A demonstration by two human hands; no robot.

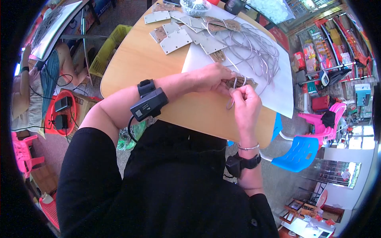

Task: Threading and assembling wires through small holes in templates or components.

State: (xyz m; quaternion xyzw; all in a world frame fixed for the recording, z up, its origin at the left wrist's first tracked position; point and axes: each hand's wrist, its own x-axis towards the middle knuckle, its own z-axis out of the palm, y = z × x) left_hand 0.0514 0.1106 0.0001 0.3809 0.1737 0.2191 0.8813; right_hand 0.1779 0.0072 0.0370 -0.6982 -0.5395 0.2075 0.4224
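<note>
My left hand (pixel 216 79) is closed on the edge of a small flat brown piece (pixel 252 83) with printed markings, low over the front of the table. A pale grey cord (pixel 238 81) loops around that piece. Just to the right, my right hand (pixel 247 104) pinches part of the cord, fingertips pressed together. A short loop of it hangs below the hands. The fingers partly cover the brown piece. Beyond the hands lies a loose tangle of the same cord (pixel 264 55). Flat plates with small holes (pixel 176 41), pale or brown on their faces, lie overlapping at the far side.
The light wood table (pixel 135 59) is partly covered by a white sheet (pixel 283 97). A clear tub of small grey parts (pixel 195 7) stands at the back. Blue (pixel 295 154) and pink chairs (pixel 331 119) are at right. Another person (pixel 24 91) sits at far left beside a yellow crate (pixel 105 53).
</note>
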